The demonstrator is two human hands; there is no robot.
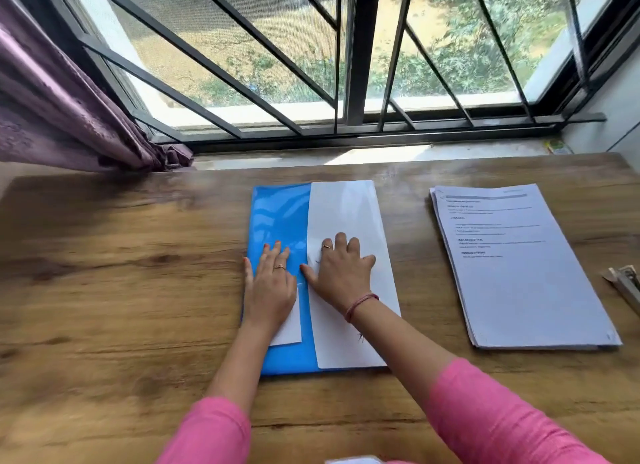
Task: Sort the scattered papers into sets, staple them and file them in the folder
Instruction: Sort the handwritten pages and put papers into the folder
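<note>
A blue plastic folder [277,214] lies flat at the middle of the wooden table, with a white flap [349,207] folded over its right half. My left hand [268,287] lies flat on the blue left part, fingers straight, partly over a small white label [289,328]. My right hand [341,273] presses flat on the white flap, fingers spread. A stack of printed papers [519,276] rests on the table to the right, apart from the folder. At the right edge a stapler [625,283] is partly cut off by the frame.
The wooden table [121,290] runs up to a stone window sill [346,155] under a barred window. A purple curtain [62,110] hangs at the far left. A small green object [557,147] sits on the sill at right.
</note>
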